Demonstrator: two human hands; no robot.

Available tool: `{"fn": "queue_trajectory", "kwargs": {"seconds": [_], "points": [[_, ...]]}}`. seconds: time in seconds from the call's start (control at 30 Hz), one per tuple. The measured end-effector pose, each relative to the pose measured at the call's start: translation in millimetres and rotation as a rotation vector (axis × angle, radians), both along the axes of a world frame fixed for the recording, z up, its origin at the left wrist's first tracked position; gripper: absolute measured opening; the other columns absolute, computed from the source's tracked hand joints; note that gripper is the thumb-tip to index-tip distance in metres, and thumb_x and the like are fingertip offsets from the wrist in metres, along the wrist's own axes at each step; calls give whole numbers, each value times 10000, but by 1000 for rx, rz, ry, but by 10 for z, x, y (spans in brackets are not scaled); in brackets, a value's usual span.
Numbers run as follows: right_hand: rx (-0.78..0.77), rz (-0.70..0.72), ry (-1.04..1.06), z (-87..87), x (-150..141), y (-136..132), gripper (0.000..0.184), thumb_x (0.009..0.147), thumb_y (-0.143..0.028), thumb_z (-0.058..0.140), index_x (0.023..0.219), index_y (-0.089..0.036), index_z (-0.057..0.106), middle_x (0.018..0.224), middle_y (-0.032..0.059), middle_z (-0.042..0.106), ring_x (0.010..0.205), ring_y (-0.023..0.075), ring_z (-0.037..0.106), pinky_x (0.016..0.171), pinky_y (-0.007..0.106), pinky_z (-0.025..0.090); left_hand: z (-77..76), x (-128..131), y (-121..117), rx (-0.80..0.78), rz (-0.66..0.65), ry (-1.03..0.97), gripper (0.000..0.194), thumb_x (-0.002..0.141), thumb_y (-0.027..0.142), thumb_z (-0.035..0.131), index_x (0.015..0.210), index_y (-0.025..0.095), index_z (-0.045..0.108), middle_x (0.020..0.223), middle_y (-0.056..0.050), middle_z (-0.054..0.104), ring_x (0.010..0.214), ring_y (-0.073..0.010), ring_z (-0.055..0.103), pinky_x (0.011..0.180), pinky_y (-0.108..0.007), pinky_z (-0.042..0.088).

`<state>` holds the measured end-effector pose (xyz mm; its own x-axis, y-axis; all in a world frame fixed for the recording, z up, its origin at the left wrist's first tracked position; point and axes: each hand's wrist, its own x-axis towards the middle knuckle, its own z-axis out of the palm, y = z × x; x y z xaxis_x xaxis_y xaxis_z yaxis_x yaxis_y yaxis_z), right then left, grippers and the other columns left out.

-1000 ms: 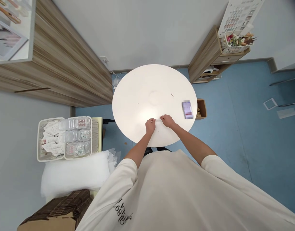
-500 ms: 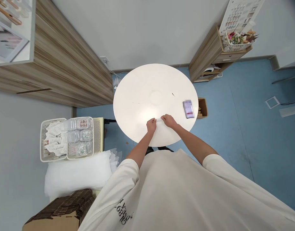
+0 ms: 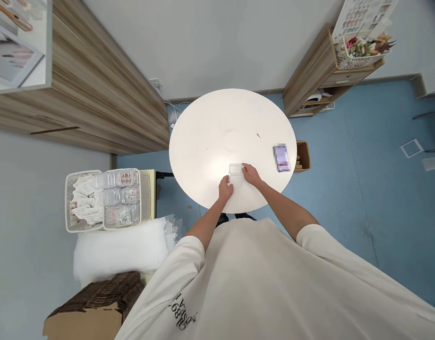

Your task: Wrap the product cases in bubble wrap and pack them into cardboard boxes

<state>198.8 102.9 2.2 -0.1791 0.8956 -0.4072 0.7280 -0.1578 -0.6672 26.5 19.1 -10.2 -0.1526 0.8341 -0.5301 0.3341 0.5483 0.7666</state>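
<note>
A small clear plastic box (image 3: 235, 180) lies unfolded near the front of the white oval table (image 3: 210, 123), its lid swung away from me. My left hand (image 3: 226, 188) grips the near half at its left edge, fingers curled round the side. At the upper right corner, my right hand (image 3: 251, 174) pinches the lid's edge between thumb and fingers. Nothing can be made out inside the box. Off to the right on the tabletop is a purple item (image 3: 281, 157), blurred by pixelation.
White baskets (image 3: 103, 226) with paper slips and filled clear boxes stand at the left. Below them are white packing sheets (image 3: 121, 250) and flat brown cartons (image 3: 93, 302). An open cardboard box (image 3: 303, 156) sits beyond the table's right edge. A wooden cabinet (image 3: 309, 75) stands at the back right.
The clear box, a thin strip between both hands before, is now opened out on the table with its lid laid back. My hands have moved slightly apart. The view has shifted a little.
</note>
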Motion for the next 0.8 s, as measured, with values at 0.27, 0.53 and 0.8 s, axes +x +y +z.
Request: {"fn": "queue_trajectory", "kwargs": {"seconds": [0.27, 0.53, 0.8], "points": [[-190, -137, 102, -76, 109, -376, 511, 934, -260, 467, 1442, -229, 507, 1196, 69, 674, 1012, 200, 630, 894, 342, 520, 13, -32, -45, -27, 10, -43, 523, 823, 95, 578, 1338, 175, 540, 1354, -136, 612, 1218, -232, 602, 1035, -374, 483], [-232, -135, 167, -62, 84, -509, 544, 876, -278, 589, 1415, -240, 529, 1268, 77, 655, 1093, 192, 638, 917, 317, 529, 33, -48, 1, -7, -30, -73, 514, 816, 155, 619, 1322, 208, 550, 1400, -108, 597, 1260, -249, 577, 1043, -380, 469], [-131, -95, 165, 115, 155, -465, 437, 919, -253, 522, 1351, -223, 583, 1347, 101, 617, 1160, 204, 616, 982, 358, 511, 198, -221, 20, -46, -26, 15, 468, 859, 190, 623, 1324, 201, 565, 1439, -131, 569, 1285, -258, 569, 1063, -389, 451]]}}
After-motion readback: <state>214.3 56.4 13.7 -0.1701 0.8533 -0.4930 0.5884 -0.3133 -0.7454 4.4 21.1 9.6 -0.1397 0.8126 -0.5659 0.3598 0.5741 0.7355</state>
